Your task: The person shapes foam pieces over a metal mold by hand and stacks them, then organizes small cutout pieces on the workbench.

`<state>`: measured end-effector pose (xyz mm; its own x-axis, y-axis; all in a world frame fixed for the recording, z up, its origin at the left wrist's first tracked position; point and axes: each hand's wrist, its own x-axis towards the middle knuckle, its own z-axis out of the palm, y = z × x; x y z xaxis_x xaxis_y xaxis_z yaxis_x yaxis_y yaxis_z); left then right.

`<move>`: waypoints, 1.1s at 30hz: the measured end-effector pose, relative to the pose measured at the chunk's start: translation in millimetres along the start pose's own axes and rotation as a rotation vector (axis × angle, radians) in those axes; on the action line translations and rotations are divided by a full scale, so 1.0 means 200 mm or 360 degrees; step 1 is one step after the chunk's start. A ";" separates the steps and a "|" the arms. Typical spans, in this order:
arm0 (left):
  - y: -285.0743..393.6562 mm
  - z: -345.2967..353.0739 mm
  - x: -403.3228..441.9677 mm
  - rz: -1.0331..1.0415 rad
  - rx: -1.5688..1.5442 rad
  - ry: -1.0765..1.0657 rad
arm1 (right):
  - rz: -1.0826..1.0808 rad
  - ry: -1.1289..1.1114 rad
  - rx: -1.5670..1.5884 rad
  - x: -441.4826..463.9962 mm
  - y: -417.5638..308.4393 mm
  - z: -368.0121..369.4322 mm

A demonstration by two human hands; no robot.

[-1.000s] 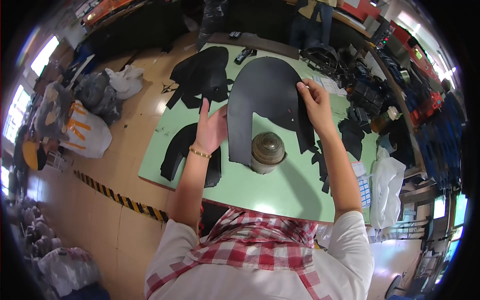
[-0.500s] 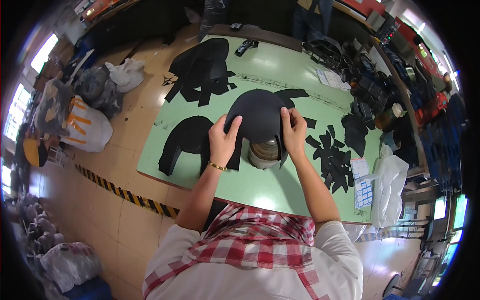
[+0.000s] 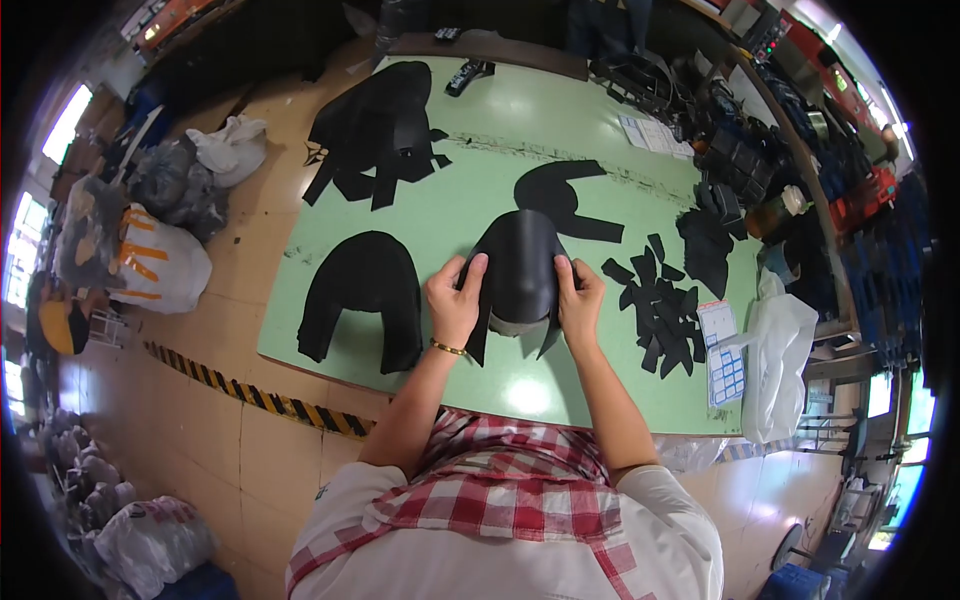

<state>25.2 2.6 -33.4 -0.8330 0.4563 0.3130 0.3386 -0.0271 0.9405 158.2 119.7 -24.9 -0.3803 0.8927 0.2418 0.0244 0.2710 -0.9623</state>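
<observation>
Both hands hold a U-shaped black sheet piece in the middle of the table. It is bent over a round, can-like object, most of which is hidden beneath it. My left hand pinches the left edge, thumb on top. On the opposite edge, my right hand grips in the same way. The legs of the piece hang down toward me. To the left lie similar U-shaped black pieces, apparently stacked. Just beyond my hands, another curved black piece lies flat.
The green table also carries a heap of black pieces at the far left and small black strips on the right. A white plastic bag hangs by the right edge. Sacks stand on the floor at left.
The black piece has come down from a raised, flatter position and now curves over the can-like object. Both hands have lowered with it, uncovering the curved piece behind and the pieces at left.
</observation>
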 end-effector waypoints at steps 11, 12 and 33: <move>0.03 -0.04 -0.15 -0.0229 -0.0286 -0.0218 | 0.0201 -0.0065 0.0255 -0.19 0.10 -0.05; 0.02 -0.05 -0.16 -0.0240 -0.0308 -0.0234 | 0.0223 -0.0075 0.0258 -0.20 0.08 -0.06; -0.39 -1.09 0.44 -0.0151 0.1379 -0.0056 | -0.0799 -0.0629 -0.1403 0.65 0.40 -0.12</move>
<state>-168.9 -149.4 -50.3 -0.8653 0.4500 0.2207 0.4941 0.6920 0.5264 133.8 266.2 -67.2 -0.7986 0.4718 0.3737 0.3780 0.8764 -0.2986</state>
